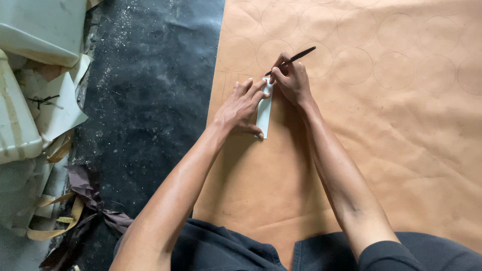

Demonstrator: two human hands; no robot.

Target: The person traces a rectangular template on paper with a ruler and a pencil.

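The left hand (pixel 240 107) lies flat, fingers spread, pressing a narrow white template strip (pixel 264 113) onto the tan sheet (pixel 381 150) near its left edge. The right hand (pixel 292 80) has its fingers closed around a slim dark pen (pixel 296 57), tip at the strip's upper end. The strip looks thin, light and fairly stiff — likely to slide unless pinned along its length. The sheet already bears rows of faint traced circles (pixel 353 65).

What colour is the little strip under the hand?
White. The strip lies on tan sheet, shown in the head view.
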